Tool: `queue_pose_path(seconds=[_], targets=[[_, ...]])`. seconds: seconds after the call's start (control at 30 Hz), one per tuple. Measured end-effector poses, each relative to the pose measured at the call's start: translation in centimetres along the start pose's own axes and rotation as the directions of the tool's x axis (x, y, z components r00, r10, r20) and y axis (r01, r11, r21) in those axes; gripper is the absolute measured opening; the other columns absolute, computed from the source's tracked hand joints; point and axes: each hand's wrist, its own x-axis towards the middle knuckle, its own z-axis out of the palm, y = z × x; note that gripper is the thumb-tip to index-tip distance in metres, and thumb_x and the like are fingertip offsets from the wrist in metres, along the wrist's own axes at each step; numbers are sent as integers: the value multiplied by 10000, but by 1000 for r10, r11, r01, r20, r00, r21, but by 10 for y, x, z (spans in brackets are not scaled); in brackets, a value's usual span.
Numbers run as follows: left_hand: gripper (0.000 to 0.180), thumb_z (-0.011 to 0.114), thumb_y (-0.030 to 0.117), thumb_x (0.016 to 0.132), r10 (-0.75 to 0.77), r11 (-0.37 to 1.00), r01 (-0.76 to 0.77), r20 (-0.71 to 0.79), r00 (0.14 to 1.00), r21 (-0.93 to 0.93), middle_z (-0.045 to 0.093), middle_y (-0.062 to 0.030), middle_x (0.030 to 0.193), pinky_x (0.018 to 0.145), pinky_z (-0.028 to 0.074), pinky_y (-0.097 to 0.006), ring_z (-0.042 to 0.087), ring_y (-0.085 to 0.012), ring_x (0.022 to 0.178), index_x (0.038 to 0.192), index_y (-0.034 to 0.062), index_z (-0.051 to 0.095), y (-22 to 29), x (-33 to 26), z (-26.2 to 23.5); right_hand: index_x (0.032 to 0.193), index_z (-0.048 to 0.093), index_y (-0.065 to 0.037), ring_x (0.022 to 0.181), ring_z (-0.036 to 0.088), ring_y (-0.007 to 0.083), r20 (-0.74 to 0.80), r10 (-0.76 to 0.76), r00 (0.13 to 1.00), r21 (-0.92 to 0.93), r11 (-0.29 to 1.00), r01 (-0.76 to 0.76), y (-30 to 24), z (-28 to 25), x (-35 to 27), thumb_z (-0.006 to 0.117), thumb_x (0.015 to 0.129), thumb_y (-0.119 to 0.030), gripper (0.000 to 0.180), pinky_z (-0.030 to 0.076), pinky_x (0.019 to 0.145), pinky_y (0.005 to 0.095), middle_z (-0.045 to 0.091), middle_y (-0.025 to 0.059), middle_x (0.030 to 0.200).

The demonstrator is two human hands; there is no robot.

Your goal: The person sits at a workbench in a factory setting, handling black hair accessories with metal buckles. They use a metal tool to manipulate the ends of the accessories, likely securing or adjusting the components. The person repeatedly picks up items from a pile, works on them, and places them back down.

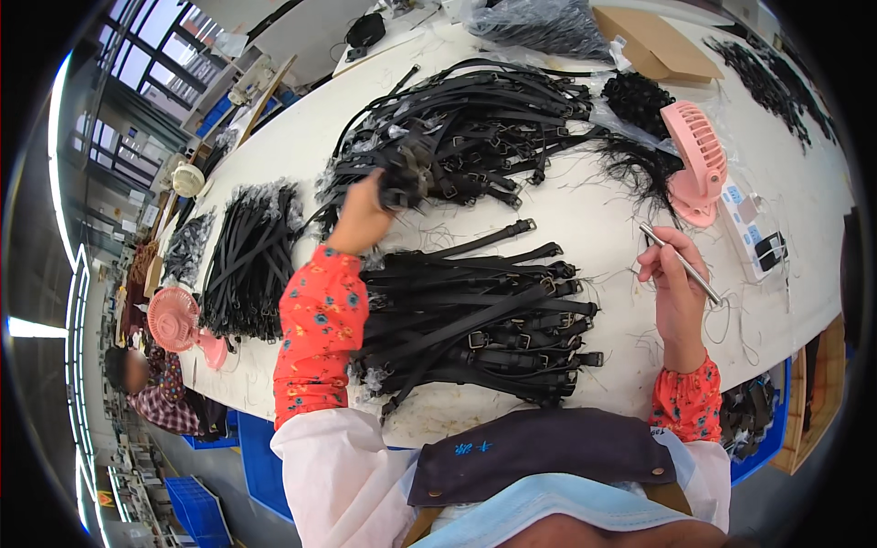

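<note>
White table [585, 219]: brown carton [660, 44] far edge; left hand [364, 216] grips straps [457, 137].

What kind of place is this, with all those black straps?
Probably a factory workshop. Heaps of black buckled straps cover a long white worktable. The left hand grips a strap bundle, the right hand holds a thin metal tool, and blue crates sit below.

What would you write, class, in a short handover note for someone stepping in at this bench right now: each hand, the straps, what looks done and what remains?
Left hand: reaching into the far strap heap, gripping a bundle of black straps.
Right hand: holding a thin metal tool above the white table.
Near strap pile: lies flat in front of the person, buckles to the right.
Done or left: cannot tell which pile is finished.
</note>
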Motion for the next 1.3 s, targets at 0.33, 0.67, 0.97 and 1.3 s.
queue_pose_path(seconds=[0.33, 0.67, 0.97, 1.3], targets=[[107, 681, 131, 948, -368, 739, -200, -634, 681, -644, 659, -70, 860, 754, 572, -400, 655, -209, 740, 960, 37, 632, 3, -20, -187, 1233, 601, 16, 753, 601, 124, -13, -6, 1000, 10, 1000, 6, 2, -3, 0, 577, 1016, -219, 321, 484, 718, 262, 678, 84, 912], [173, 750, 74, 892, -94, 938, -216, -797, 597, -272, 626, -34, 749, 516, 435, -241, 539, -115, 572, 1017, -20, 674, 62, -12, -194, 1232, 600, 18, 748, 605, 127, -26, -17, 1000, 1, 1000, 17, 3, -5, 0, 581, 1015, -215, 320, 494, 720, 265, 680, 87, 908], [406, 754, 147, 772, -63, 826, 168, -208, 976, 539, 705, -229, 935, 762, 518, -518, 659, -458, 907, 1138, 56, 604, 37, 65, -37, 1216, 605, 31, 734, 609, 129, -33, 3, 999, -36, 999, -4, 1, -1, 0, 569, 1006, -184, 303, 499, 712, 263, 679, 92, 890], [268, 662, 65, 769, -136, 618, 17, 86, 987, 786, 692, -219, 848, 696, 557, -508, 689, -417, 801, 998, 44, 524, -29, 71, 85, 1186, 617, 24, 710, 615, 126, -27, -12, 1000, -96, 995, 9, -2, 2, 0, 565, 1010, -195, 286, 502, 709, 266, 684, 99, 860]])
